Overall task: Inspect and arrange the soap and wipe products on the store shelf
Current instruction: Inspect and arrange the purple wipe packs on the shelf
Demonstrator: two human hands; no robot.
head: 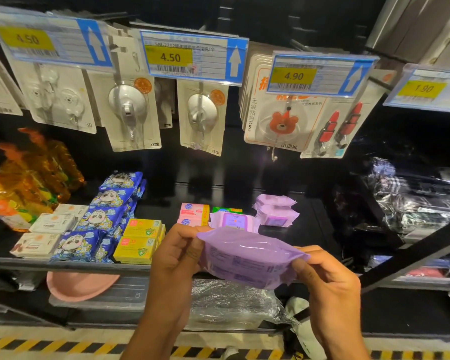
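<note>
Both hands hold one purple wipe pack (247, 258) in the air, in front of the front edge of the shelf (63, 265) and not touching it. The left hand (177, 255) pinches the left end of the pack, with its fingers (192, 252) curled narrow on the seam. The right hand (327, 284) pinches the right end in the same way. The pack is a little tilted, its left end higher, and the side with small print faces the camera. On the shelf just behind it lies another purple pack with a label (234, 221). To the right of this one is a small stack of two more purple packs (277, 211). Left of the labelled pack stand pink soap boxes (194, 213), and a green box (227, 210) is behind it. More to the left are yellow soap boxes (138, 240), then blue packs with a panda picture (102, 219), white soap boxes (51, 224) and orange bottles (29, 178). Above the shelf hang cards with hooks (130, 110) under price tags (169, 57). A pink basin (81, 285) lies on the lower shelf.
</note>
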